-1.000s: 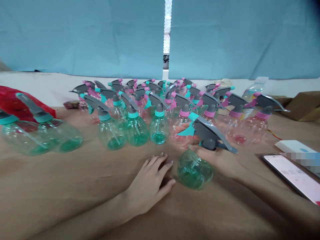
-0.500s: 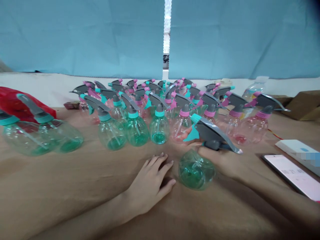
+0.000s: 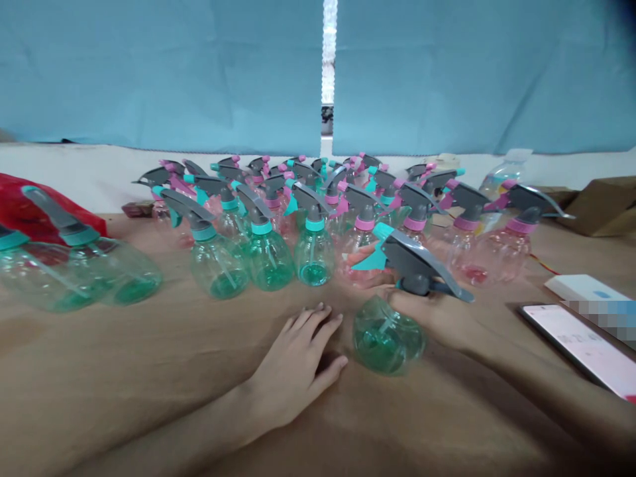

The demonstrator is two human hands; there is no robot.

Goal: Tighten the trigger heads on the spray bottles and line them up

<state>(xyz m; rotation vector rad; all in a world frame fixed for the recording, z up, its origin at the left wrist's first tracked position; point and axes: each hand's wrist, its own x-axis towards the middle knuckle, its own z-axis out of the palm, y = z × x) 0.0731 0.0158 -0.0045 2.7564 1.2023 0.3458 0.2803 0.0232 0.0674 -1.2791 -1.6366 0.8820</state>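
Note:
My left hand lies palm down on the brown tabletop, fingers apart, holding nothing. Just right of it stands a spray bottle with a clear green body and a grey sprayer head with a teal nozzle and trigger. Behind its neck is my right hand, which appears to grip it there; the sprayer head hides much of the hand. Some fingertips show behind the teal trigger. Beyond my hands stand several green spray bottles with teal collars and pink ones with pink collars.
Two green spray bottles stand at the left before a red bag. A phone and a white box lie at the right. Farther back are a clear plastic bottle and a cardboard box. A blue curtain hangs behind.
The sprayer head and trigger in front of my right hand have turned slightly leftward. My left hand stays in place. The whole view has shifted a little.

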